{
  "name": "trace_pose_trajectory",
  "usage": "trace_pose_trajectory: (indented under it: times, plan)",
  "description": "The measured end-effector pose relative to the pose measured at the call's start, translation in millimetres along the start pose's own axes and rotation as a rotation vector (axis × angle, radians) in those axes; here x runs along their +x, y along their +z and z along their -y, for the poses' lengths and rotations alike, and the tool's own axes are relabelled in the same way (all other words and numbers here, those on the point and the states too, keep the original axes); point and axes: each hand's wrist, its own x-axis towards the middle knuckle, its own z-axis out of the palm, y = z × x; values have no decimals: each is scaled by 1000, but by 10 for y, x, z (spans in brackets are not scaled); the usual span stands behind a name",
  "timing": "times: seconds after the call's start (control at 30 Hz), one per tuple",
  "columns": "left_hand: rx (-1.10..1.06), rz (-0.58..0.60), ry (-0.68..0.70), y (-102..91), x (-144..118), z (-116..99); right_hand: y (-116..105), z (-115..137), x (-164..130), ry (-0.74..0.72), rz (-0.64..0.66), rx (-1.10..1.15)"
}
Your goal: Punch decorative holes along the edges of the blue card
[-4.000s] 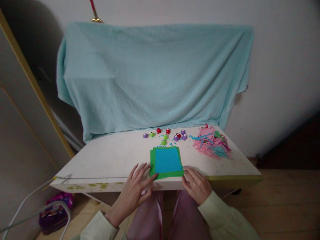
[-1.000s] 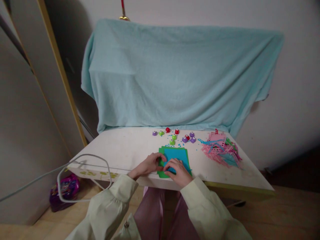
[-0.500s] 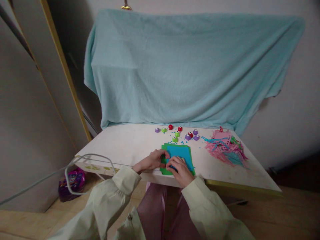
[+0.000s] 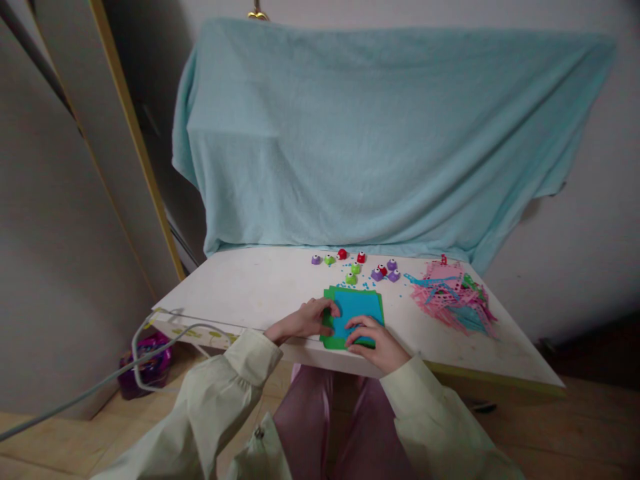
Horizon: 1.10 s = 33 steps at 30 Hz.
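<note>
The right hand (image 4: 376, 340) has its grip curled over the near edge of a flat blue sheet (image 4: 357, 305), fingertips pressing it down; the left hand (image 4: 306, 320) pinches the same stack at its left edge, thumb on top. The blue sheet is square and matte (foam or stiff paper, hard to tell which) and lies on a slightly larger green sheet (image 4: 328, 337) that shows as a thin border. Both rest at the near edge of the white counter (image 4: 250, 293). Beyond the grip sit small rounded punches (image 4: 380, 272) in purple, red and green, with tiny blue specks scattered among them. To the right, well apart, lies a tangled heap of pink scraps (image 4: 447, 297). Behind hangs a soft teal cloth (image 4: 380, 133).
</note>
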Motion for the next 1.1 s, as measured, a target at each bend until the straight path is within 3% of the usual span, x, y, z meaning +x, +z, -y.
trace_pose_trajectory:
  times: [0.2,0.43,0.57,0.97,1.1]
  plan:
    - [80,-38,-26,45,-7,-86,-90,70,28,-13,28,98]
    - [134,-32,-74,113,17,-64,94,-19,84,6,-106,8]
    - [141,-31,-77,113,21,-54,145,-52,104,16,-113,-11]
    - [139,-28,-76,82,-13,-131,-163,-93,-152,28,33,102]
    - [194,-82,-110,120,-20,-220,-220,-41,-153,-1,57,132]
